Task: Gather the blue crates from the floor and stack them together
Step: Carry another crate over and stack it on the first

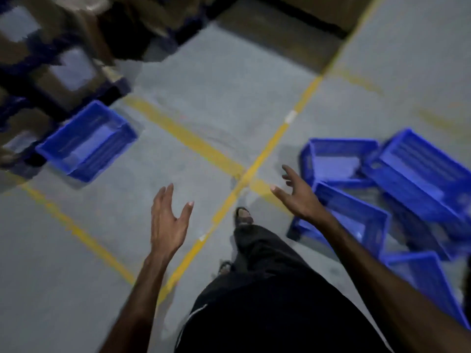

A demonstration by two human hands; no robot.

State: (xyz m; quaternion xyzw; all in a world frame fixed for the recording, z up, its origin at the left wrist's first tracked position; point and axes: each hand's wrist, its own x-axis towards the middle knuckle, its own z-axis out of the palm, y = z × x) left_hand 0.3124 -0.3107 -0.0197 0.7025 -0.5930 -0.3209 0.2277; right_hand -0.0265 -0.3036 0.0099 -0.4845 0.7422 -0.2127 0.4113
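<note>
Bare grey floor [216, 103] spreads ahead of both hands, crossed by yellow floor lines [267, 149] that meet just beyond the fingertips. Blurred brown cartons [63, 72] wall off the far left. The left hand [168, 222] and right hand [295, 197] are held out apart from each other, fingers spread and relaxed, holding nothing. A single blue crate [88, 143] sits well to the left of the left hand, against the cartons, upright with its open top showing. A jumble of blue crates [397, 194] lies just right of the right hand, near its wrist; they seem to lean on one another, though blur hides how many. All have slotted sides and thick rims.
</note>
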